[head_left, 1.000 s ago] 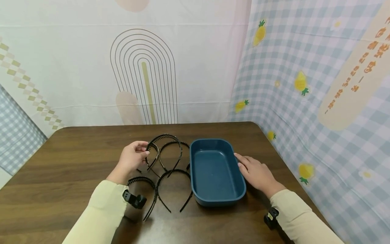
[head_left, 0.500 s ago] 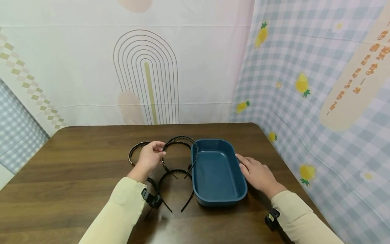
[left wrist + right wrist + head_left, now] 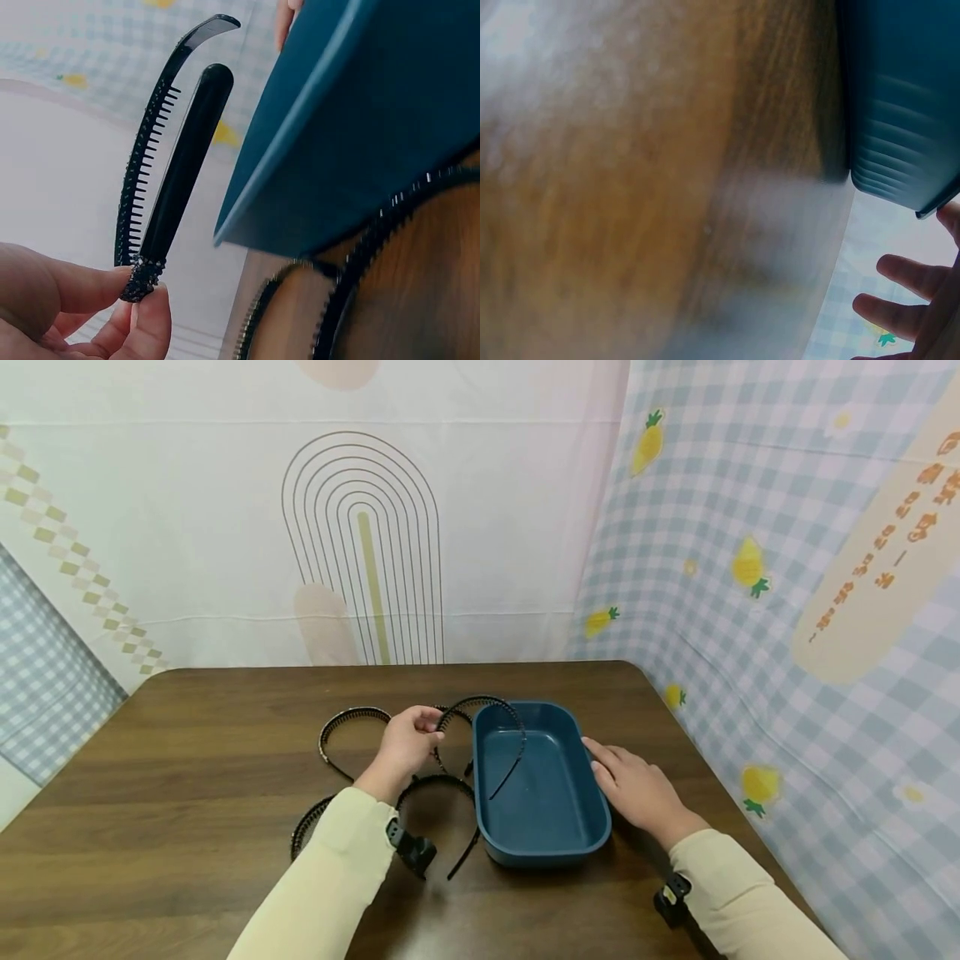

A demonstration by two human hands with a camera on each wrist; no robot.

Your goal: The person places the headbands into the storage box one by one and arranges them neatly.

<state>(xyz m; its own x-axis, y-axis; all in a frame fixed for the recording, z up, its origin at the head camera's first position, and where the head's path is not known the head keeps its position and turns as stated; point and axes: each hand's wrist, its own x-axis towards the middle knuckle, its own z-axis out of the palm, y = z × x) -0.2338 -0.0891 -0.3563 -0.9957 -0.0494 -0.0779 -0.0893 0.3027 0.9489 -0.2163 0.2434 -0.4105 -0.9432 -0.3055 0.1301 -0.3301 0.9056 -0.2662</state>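
One toothed headband [image 3: 501, 727] hangs over the blue bin [image 3: 558, 852], pinched by your left hand [image 3: 405, 745].
Lower both tips inside the rim first; your right hand [image 3: 636, 789], fingers flat, steadies the bin on the worktop [image 3: 187, 827].

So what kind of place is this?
Probably a small set made for filming, not a real room: printed cloth backdrops hang round a wooden table, where the hands work with black headbands and a blue tray.
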